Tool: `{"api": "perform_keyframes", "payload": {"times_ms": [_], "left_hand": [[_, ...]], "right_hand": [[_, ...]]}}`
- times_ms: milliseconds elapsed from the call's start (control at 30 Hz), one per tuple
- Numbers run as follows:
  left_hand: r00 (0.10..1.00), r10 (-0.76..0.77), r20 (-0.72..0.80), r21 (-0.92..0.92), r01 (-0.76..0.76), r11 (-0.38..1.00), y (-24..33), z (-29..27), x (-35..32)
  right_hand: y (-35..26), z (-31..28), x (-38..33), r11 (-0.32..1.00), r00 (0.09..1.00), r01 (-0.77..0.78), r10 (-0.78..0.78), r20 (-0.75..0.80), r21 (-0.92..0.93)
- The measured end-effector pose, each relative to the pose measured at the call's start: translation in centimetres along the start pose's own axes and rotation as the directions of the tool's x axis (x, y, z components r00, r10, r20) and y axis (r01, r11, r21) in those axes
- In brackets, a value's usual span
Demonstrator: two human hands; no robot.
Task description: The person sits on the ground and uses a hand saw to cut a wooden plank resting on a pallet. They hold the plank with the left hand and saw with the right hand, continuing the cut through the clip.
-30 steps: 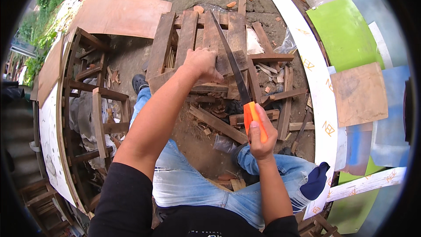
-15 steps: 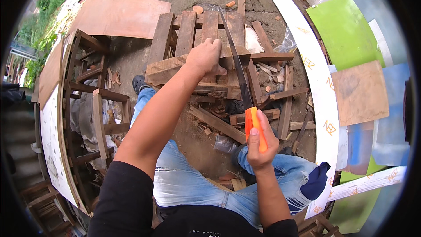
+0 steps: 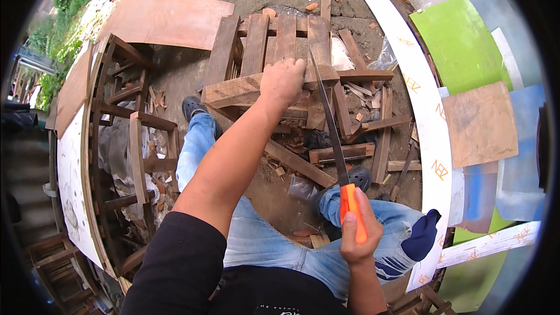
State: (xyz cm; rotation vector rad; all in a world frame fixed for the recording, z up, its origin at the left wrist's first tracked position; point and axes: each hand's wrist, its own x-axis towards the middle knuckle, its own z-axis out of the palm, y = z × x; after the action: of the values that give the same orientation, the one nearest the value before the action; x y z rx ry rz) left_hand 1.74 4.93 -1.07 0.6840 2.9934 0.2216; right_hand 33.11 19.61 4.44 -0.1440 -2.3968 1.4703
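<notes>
My right hand point(image 3: 360, 230) is closed round the orange handle of a handsaw point(image 3: 335, 140). The dark blade points away from me, and its far part lies against the right end of a wooden plank point(image 3: 230, 93). This plank rests crosswise on a slatted wooden pallet-like frame point(image 3: 255, 44). My left hand point(image 3: 284, 81) is wrapped over the plank's top, just left of the blade, with its thumb on the near side. Whether the blade has cut into the wood cannot be told from here.
On the left stands a wooden frame point(image 3: 137, 146). A brown board point(image 3: 169, 17) lies beyond it. Loose timber point(image 3: 300, 163) and wood scraps lie under and beside the slatted frame. A long white panel point(image 3: 429, 122) curves along the right, with green sheets point(image 3: 461, 41) behind it.
My right hand has drawn the saw back toward me and slightly right. The plank's left end now sits a little further right and my left hand, still gripping it, is slightly lower.
</notes>
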Motion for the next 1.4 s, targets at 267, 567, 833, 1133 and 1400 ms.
{"api": "perform_keyframes", "payload": {"times_ms": [267, 567, 833, 1133, 1400], "left_hand": [[0.998, 0.037, -0.046, -0.015, -0.038, 0.999, 0.3, 0.4, -0.8], [0.998, -0.039, 0.039, -0.013, 0.039, 0.999, 0.7, -0.2, -0.3], [1.000, -0.016, -0.007, -0.041, 0.015, 0.999, 0.7, 0.2, -0.5], [0.999, -0.016, -0.031, -0.042, 0.015, 0.999, 0.6, -0.3, -0.4], [1.000, -0.027, 0.003, -0.014, 0.027, 1.000, 1.0, 0.5, -0.1]], "right_hand": [[-0.9, 0.4, 2.3, 1.000, 1.000, -0.018, 0.018, -0.017, 0.022], [2.3, 5.3, 7.0, 0.999, 0.997, -0.030, 0.033, -0.066, 0.040], [-0.9, -1.1, -3.1, 0.994, 0.994, -0.106, 0.107, -0.013, 0.033], [2.1, 6.8, 11.9, 0.994, 0.996, 0.042, -0.034, -0.086, 0.100], [1.3, 1.9, 0.5, 0.998, 0.999, -0.021, 0.019, -0.051, -0.055]]}}
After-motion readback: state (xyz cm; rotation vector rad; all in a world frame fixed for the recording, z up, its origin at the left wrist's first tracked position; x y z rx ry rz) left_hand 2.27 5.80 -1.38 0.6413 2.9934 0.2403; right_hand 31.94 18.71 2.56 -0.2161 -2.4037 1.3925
